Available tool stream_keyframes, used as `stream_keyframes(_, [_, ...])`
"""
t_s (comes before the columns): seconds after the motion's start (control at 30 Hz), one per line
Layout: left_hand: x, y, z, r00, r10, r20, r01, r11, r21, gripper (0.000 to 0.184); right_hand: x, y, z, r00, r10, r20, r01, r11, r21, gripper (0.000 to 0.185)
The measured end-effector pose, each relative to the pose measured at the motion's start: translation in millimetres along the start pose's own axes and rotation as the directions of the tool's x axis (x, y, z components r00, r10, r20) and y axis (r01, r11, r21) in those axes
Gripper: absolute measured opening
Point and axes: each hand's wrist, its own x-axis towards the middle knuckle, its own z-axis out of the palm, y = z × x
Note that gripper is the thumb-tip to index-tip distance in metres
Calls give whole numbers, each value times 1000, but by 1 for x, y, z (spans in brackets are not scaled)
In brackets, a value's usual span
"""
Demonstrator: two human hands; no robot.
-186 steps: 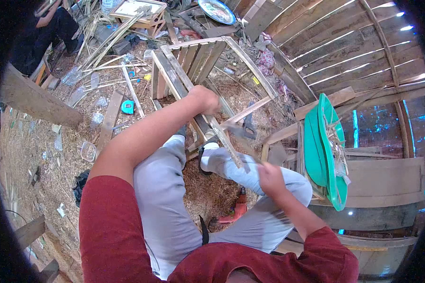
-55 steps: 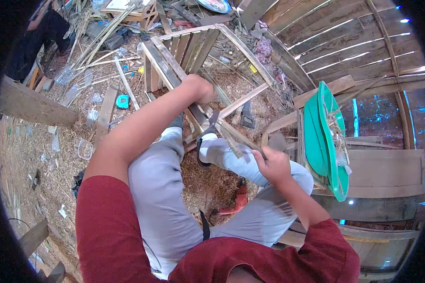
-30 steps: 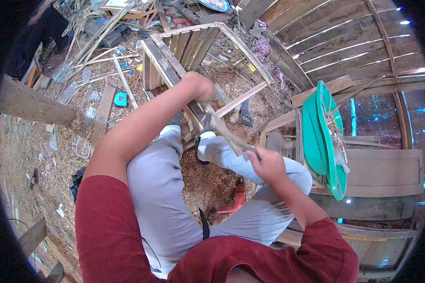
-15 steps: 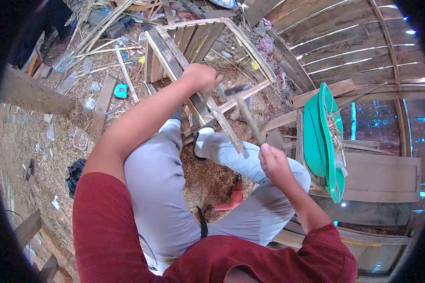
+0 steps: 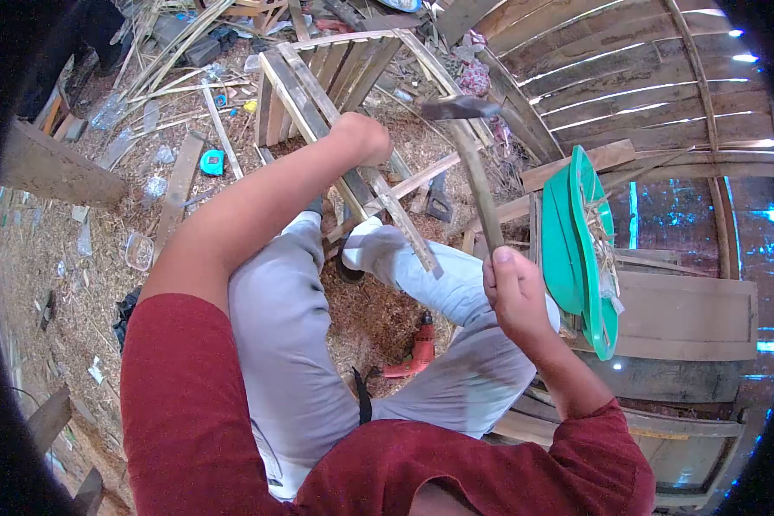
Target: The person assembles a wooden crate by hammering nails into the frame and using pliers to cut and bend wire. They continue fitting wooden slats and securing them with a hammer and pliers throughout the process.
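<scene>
A hammer (image 5: 477,176) stands raised in my right hand (image 5: 520,292), which is closed round the lower end of its wooden handle; the metal head is up above the frame's side. My left hand (image 5: 363,139) is a closed fist at the slatted wooden frame (image 5: 311,96), over its long boards; what its fingers hold is hidden. A narrow wood strip (image 5: 408,225) runs from below that hand toward my right knee. Beyond the strip lies a handsaw (image 5: 439,202) on the ground.
A red drill (image 5: 420,351) lies between my legs. Green plastic basins (image 5: 568,249) with sticks stand at the right. A turquoise tape measure (image 5: 212,162) and a loose board (image 5: 181,185) are on the littered ground. A person in dark clothes (image 5: 69,43) is at the upper left.
The hammer has risen from the wood strip, up and away from my left hand, with its head now well above the frame's corner. My left hand remains at the frame's boards.
</scene>
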Motion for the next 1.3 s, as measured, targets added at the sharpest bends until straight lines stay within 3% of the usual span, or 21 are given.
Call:
stream_keyframes(0.03, [-4, 2, -3, 999, -31, -7, 31, 999, -15, 42, 0, -2, 3, 996, -76, -37, 75, 997, -32, 43])
stream_keyframes(0.07, [-7, 4, -7, 998, -58, -13, 58, 998, -33, 42, 3, 2, 10, 971, -231, -68, 207, 944, -256, 44])
stream_keyframes(0.17, [6, 2, -1, 996, -67, 57, 70, 997, -44, 38, 10, 35, 1, 994, 91, 57, -61, 917, -394, 45])
stream_keyframes(0.27, [-5, 1, -11, 997, 9, 78, -7, 1000, -14, 38, 4, -10, 0, 998, -67, -11, 59, 935, -349, 43])
stream_keyframes(0.33, [-4, 3, -6, 998, -27, 63, 34, 994, -108, 37, -6, -50, 9, 986, -157, -57, 131, 940, -314, 41])
stream_keyframes(0.43, [-4, 0, -9, 997, -18, 70, 23, 998, -65, 37, 2, -8, 21, 929, -368, -20, 318, 827, -464, 41])
stream_keyframes(0.47, [-3, 1, -10, 997, -3, 77, 5, 1000, -25, 37, 11, 29, 15, 981, -182, 67, 189, 812, -552, 41])
stream_keyframes(0.57, [7, -4, 3, 997, -17, 78, 16, 1000, 5, 35, 4, 27, 6, 991, -131, -13, 111, 887, -448, 39])
stream_keyframes(0.6, [7, -2, 2, 995, -28, 93, 27, 1000, 17, 34, 2, 11, 6, 994, -95, -62, 71, 947, -314, 42])
stream_keyframes(0.7, [10, -3, -1, 989, 10, 148, -11, 1000, 7, 32, -9, -42, 10, 990, -74, -117, 52, 983, -175, 44])
stream_keyframes(0.73, [6, -3, -5, 988, 3, 156, -2, 1000, -6, 32, -9, -26, 14, 984, -116, -134, 98, 986, -136, 43])
stream_keyframes(0.83, [-4, -3, -12, 991, -9, 137, 10, 1000, -14, 32, 7, 44, 15, 997, -61, 44, 74, 863, -501, 40])
stream_keyframes(0.87, [-1, -3, -6, 994, -10, 109, 11, 1000, -2, 32, 5, 46, 14, 989, -146, 21, 139, 873, -468, 44])
stream_keyframes(1.0, [6, -2, 2, 999, -7, 49, 9, 999, -44, 32, -2, -25, 13, 988, -44, -145, 39, 998, -40, 43])
stream_keyframes(1.1, [2, -2, -3, 997, -16, 76, 18, 999, -30, 31, 1, 23, 15, 957, -277, -88, 218, 885, -412, 39])
stream_keyframes(1.13, [-1, -1, -5, 998, 1, 71, 1, 1000, -18, 31, 6, 27, 21, 947, -322, 10, 282, 811, -513, 40])
stream_keyframes(1.23, [-1, -6, -9, 998, 6, 62, -6, 1000, -5, 32, 4, 19, 20, 998, -62, -33, 47, 935, -351, 42])
stream_keyframes(1.3, [4, -3, -3, 995, -10, 101, 12, 1000, -20, 36, 0, 0, 16, 983, -163, -86, 140, 964, -225, 42])
